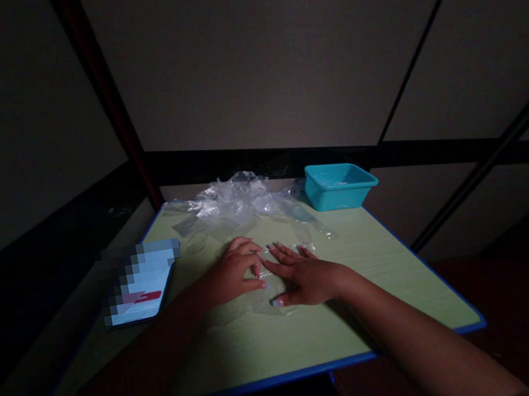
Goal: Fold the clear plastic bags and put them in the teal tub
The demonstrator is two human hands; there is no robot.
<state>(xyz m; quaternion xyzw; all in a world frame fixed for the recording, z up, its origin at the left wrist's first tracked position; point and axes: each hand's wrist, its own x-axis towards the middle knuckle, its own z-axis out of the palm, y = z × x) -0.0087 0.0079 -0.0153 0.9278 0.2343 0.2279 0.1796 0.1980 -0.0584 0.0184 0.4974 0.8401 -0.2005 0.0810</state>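
Observation:
A thin clear plastic sheet or bag [242,309] lies flat on the pale green table [393,298], under both hands. My right hand [303,277] rests on it with the fingers spread. To its left, my left hand [236,273] touches the same plastic, its fingers bent and the thumb apart from them; nothing shows in its grasp. The two hands nearly meet at the fingertips. Behind them, a crumpled heap of clear plastic [239,202] spreads over the far part of the table.
A turquoise plastic basket [342,196] stands at the back right corner. At the left edge lies a phone or tablet [150,285] with its screen lit and partly pixelated. The table has a blue rim, and a panelled wall [246,59] rises behind it.

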